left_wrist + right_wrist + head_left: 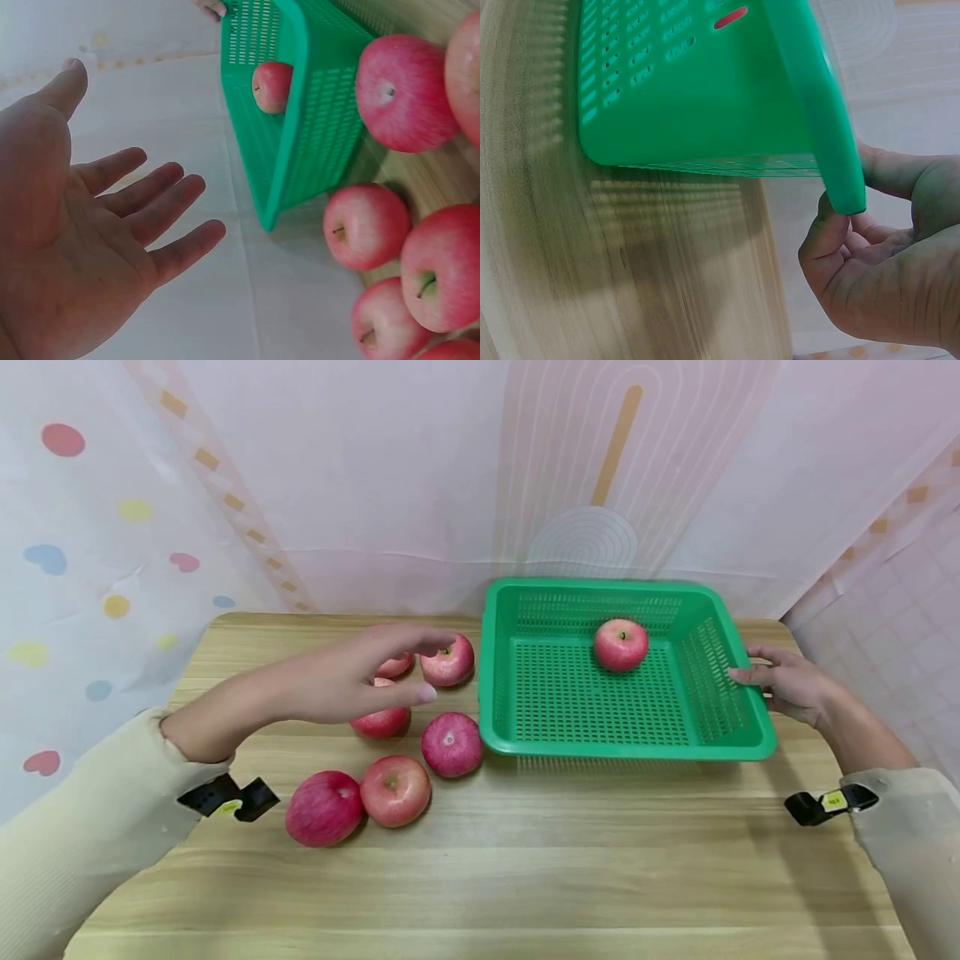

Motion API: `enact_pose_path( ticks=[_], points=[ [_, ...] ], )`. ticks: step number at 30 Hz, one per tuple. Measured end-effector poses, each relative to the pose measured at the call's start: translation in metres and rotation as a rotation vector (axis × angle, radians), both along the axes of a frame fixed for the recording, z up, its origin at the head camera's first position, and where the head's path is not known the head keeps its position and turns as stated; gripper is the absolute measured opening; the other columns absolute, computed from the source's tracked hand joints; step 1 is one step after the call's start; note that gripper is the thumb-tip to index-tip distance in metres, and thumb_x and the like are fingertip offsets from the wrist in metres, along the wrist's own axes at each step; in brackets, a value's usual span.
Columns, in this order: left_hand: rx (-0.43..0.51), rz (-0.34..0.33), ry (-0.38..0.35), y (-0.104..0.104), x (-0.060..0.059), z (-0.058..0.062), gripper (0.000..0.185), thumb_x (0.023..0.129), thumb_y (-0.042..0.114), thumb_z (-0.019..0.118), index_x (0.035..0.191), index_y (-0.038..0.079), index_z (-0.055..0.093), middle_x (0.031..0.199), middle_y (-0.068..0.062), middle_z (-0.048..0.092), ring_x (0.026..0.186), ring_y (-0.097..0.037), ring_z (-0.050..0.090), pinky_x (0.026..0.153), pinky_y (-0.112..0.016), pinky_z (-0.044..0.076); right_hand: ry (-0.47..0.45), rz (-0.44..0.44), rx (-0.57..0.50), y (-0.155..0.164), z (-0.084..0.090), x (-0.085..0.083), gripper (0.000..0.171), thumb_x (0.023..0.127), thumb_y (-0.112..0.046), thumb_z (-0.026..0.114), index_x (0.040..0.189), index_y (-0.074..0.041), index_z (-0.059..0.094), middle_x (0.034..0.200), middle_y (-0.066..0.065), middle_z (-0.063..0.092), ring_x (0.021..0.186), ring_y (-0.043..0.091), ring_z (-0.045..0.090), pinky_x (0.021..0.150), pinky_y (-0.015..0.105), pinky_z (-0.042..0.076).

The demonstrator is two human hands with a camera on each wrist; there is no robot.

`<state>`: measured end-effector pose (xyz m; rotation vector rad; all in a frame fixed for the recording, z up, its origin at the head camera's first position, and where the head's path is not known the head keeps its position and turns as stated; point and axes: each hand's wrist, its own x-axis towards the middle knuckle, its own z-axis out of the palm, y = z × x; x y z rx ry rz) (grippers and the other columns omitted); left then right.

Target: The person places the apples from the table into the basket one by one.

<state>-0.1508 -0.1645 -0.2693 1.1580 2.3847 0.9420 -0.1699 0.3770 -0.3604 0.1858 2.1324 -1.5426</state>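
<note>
A green plastic basket [720,693] stands on the right half of a wooden table [525,868], with one red apple [621,644] inside it. My right hand [750,672] grips the basket's right rim [832,135], thumb on one side and fingers [829,229] on the other. Several red apples lie loose left of the basket, among them one [447,660] by its left wall and one [451,743] near its front corner. My left hand [431,668] hovers open above these apples, palm bare and fingers spread [172,187], holding nothing. It partly hides one apple [393,666].
Two more apples [324,807] [395,790] sit side by side nearer the table's front left. Patterned curtains close off the back and both sides. Bare wood runs along the front of the table.
</note>
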Motion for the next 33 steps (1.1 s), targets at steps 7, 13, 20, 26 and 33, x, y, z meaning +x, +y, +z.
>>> enact_pose_path(
  ticks=[7,13,20,26,33],
  points=[
    [-0.055,0.047,-0.005,-0.018,0.011,-0.003,0.058,0.101,0.025,0.066,0.153,0.010,0.044,0.147,-0.003,0.051,0.131,-0.025,0.054,0.108,-0.049,0.045,0.003,-0.003,-0.010,0.000,0.000,0.000,0.024,0.107,-0.008,0.050,0.129,-0.009,0.040,0.096,-0.008,0.065,0.086,0.007,0.066,0.074,0.028,0.058],
    [-0.049,0.070,-0.035,-0.032,0.019,-0.010,0.056,0.101,0.024,0.067,0.150,0.005,0.048,0.147,-0.007,0.053,0.135,-0.028,0.051,0.109,-0.054,0.043,0.000,0.000,0.005,0.000,-0.001,0.000,0.026,0.108,-0.009,0.049,0.131,-0.007,0.038,0.097,-0.009,0.064,0.086,0.006,0.065,0.075,0.027,0.058],
    [-0.102,0.109,-0.098,-0.048,0.027,-0.021,0.052,0.102,0.029,0.065,0.148,0.011,0.050,0.144,0.000,0.055,0.130,-0.023,0.054,0.102,-0.053,0.048,0.004,-0.002,0.016,0.001,0.000,0.001,0.027,0.108,-0.009,0.049,0.132,-0.008,0.038,0.097,-0.010,0.064,0.087,0.006,0.065,0.075,0.028,0.058],
    [-0.135,0.118,-0.074,-0.061,0.034,-0.029,0.050,0.101,0.031,0.066,0.147,0.018,0.051,0.145,0.005,0.054,0.131,-0.022,0.054,0.103,-0.046,0.049,0.001,-0.006,0.005,-0.001,0.000,0.000,0.030,0.108,-0.009,0.049,0.134,-0.007,0.036,0.097,-0.009,0.064,0.086,0.006,0.065,0.074,0.028,0.058],
    [-0.136,0.127,-0.040,-0.083,0.045,-0.041,0.054,0.099,0.028,0.070,0.148,0.016,0.051,0.144,0.001,0.057,0.126,-0.021,0.056,0.099,-0.039,0.050,0.004,-0.016,-0.019,0.001,-0.003,0.000,0.025,0.107,-0.008,0.051,0.129,-0.010,0.040,0.096,-0.008,0.065,0.085,0.007,0.065,0.073,0.028,0.058]
  ],
)
